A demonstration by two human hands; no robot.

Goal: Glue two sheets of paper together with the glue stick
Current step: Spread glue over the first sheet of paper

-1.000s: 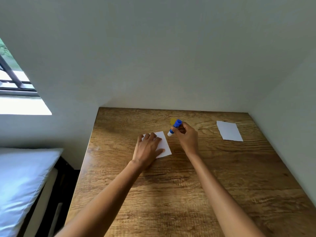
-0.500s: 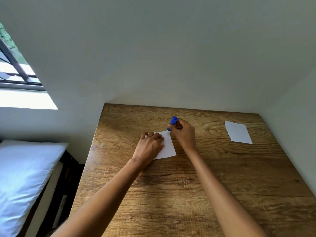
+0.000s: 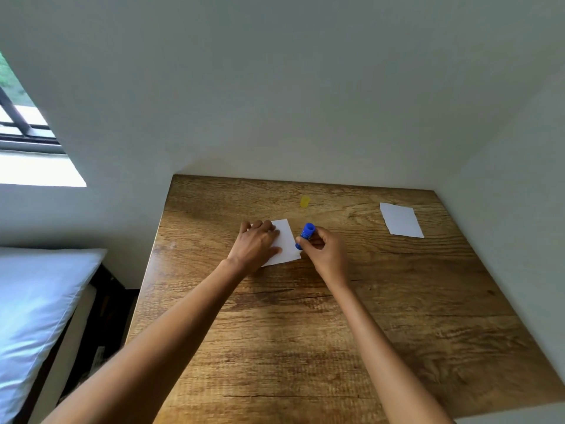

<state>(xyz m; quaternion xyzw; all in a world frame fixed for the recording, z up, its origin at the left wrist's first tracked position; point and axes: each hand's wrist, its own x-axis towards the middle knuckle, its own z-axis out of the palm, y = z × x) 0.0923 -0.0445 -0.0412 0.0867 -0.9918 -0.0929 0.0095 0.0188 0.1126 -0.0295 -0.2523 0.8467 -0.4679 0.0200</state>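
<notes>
On the wooden surface point(image 3: 305, 332), seen from the one head view, the left hand point(image 3: 256, 243) lay flat with straight fingers, pressing the near sheet of paper point(image 3: 287, 243) down, its grip released and merely holding the sheet still. The right hand point(image 3: 325, 252) had its grip wrapped around the blue glue stick point(image 3: 305, 235), which was tilted with its lower tip at the sheet's right edge. The second sheet point(image 3: 401, 219) lay well apart toward the far right corner, and the yellow cap point(image 3: 304, 201) sat alone beyond the hands. By my reckoning, gluing was under way and joining not yet begun. The risks: working so close to the edge, the stick could run off and smear the surface, or drag and crease the paper if the left hand's pressure eased; a thin coat might dry before the far sheet was fetched. No containers were in view, so nothing to report inside any. A white pillow point(image 3: 36, 301) showed at the left.
</notes>
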